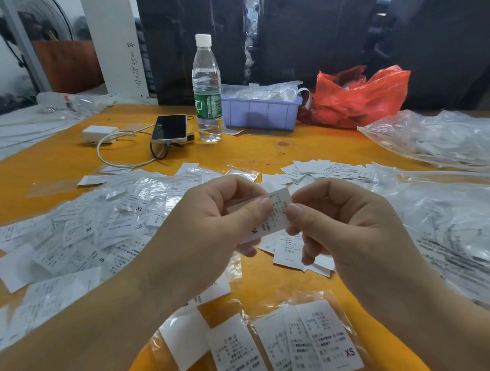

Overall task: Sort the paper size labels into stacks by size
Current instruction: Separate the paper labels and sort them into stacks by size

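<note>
Label (276, 212) marked M, pinched between fingers of left hand (208, 220) and right hand (347, 222); thin sheets may cling together, misfiling one.

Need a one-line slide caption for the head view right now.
Both hands, left hand and right hand, pinch an M label above the orange table, loose labels left, XS labels nearest.

Both bare forearms reach forward and converge at centre. The left hand (208, 220) curls loosely, thumb pressed flat on a small white printed paper label (275, 215). The right hand (347, 222) mirrors it, thumb and forefinger pinching the label's opposite edge, remaining fingers tucked under
</note>
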`<state>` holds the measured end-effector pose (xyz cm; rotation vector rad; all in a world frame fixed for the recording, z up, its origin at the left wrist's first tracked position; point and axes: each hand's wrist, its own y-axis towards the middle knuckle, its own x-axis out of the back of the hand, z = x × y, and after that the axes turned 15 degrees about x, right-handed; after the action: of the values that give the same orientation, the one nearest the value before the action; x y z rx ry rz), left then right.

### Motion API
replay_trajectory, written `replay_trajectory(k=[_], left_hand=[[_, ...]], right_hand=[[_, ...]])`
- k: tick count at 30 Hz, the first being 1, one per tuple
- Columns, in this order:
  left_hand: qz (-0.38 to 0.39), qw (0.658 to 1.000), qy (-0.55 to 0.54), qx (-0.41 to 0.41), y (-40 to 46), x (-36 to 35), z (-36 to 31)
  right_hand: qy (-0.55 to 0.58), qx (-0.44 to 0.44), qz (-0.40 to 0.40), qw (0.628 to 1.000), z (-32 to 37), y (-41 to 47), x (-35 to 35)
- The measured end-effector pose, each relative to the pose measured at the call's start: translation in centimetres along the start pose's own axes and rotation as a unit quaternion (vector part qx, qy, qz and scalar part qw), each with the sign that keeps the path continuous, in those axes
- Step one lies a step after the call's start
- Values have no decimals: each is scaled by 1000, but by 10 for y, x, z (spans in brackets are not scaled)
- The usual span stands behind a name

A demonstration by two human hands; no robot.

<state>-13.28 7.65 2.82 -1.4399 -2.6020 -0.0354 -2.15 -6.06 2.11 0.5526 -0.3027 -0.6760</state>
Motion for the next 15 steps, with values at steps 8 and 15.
replay_trajectory(k=[8, 15], left_hand=[[-18, 1000, -1, 0, 2, 1, 1], [-23, 1000, 4, -4, 2, 3, 2]], right_hand=[[-107, 51, 9, 993, 3, -5, -3], [-140, 60, 44, 987, 3, -9, -4]])
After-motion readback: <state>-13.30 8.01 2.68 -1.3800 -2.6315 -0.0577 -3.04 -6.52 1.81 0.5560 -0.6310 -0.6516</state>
